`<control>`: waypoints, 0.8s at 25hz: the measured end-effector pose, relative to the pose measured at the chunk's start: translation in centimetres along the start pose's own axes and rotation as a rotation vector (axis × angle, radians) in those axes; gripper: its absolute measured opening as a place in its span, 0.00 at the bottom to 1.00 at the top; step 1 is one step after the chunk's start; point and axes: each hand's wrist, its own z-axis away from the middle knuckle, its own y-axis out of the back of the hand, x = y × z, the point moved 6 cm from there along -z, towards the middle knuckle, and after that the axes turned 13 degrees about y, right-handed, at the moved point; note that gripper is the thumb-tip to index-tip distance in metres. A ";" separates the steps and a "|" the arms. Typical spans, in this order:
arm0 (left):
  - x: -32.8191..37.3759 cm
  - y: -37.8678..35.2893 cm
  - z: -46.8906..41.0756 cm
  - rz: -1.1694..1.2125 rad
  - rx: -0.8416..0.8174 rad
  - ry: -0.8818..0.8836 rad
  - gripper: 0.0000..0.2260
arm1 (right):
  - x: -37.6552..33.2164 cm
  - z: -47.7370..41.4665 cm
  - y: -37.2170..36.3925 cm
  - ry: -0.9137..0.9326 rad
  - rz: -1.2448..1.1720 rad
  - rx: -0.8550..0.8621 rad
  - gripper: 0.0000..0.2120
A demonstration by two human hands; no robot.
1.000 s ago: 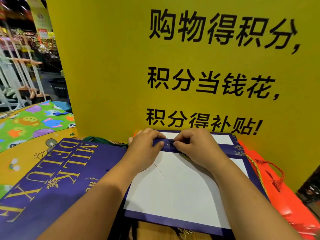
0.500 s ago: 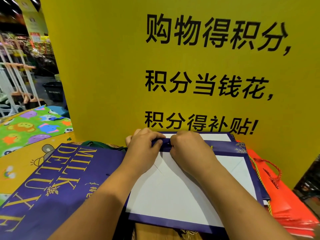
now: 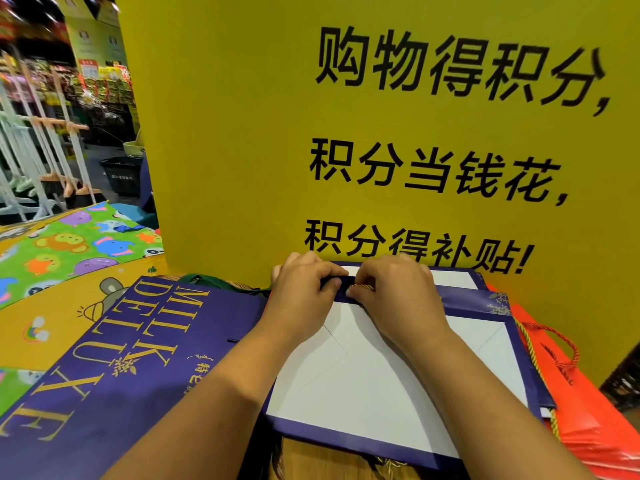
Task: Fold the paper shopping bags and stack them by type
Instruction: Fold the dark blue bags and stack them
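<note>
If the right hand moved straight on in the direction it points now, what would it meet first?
Probably the left hand, whose fingers lie just before the right hand on the purple bag's rim; whether they already touch is unclear.

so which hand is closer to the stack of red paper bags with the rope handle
Right. The right hand grips the top fold of the purple-edged white paper bag, with the red paper bags to its right; the left hand grips it farther left.
</note>
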 end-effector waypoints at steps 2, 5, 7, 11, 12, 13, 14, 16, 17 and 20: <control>-0.1 -0.2 0.1 0.005 -0.021 0.009 0.09 | 1.2 0.2 -0.4 -0.058 -0.132 -0.002 0.09; -0.1 -0.4 0.1 0.012 -0.039 0.022 0.11 | 1.5 0.0 -0.5 -0.033 -0.185 -0.060 0.05; -0.1 -0.3 0.1 0.026 -0.037 0.028 0.11 | 1.7 -0.1 -0.3 -0.042 -0.151 -0.059 0.07; 0.1 -0.4 0.3 0.017 -0.021 0.000 0.10 | 1.9 0.2 -0.1 -0.109 -0.039 -0.012 0.07; 0.1 -0.3 0.3 0.022 -0.019 -0.009 0.09 | 1.9 0.2 -0.2 -0.101 -0.025 -0.013 0.09; 0.1 -0.3 0.3 0.024 -0.022 -0.015 0.10 | 2.0 0.1 0.0 -0.093 -0.022 -0.019 0.10; 0.0 -0.3 0.3 0.021 -0.025 -0.017 0.11 | 2.2 0.0 0.1 -0.088 -0.031 -0.028 0.12; 0.1 -0.2 0.1 -0.005 -0.005 -0.026 0.12 | 2.7 0.0 0.2 -0.104 -0.114 -0.060 0.11; 0.2 -0.2 0.0 -0.024 0.017 -0.035 0.11 | 3.0 0.0 0.1 -0.126 -0.181 -0.075 0.10; 0.6 -0.1 0.1 -0.078 0.071 -0.089 0.08 | 3.4 0.1 0.0 -0.174 -0.307 -0.045 0.07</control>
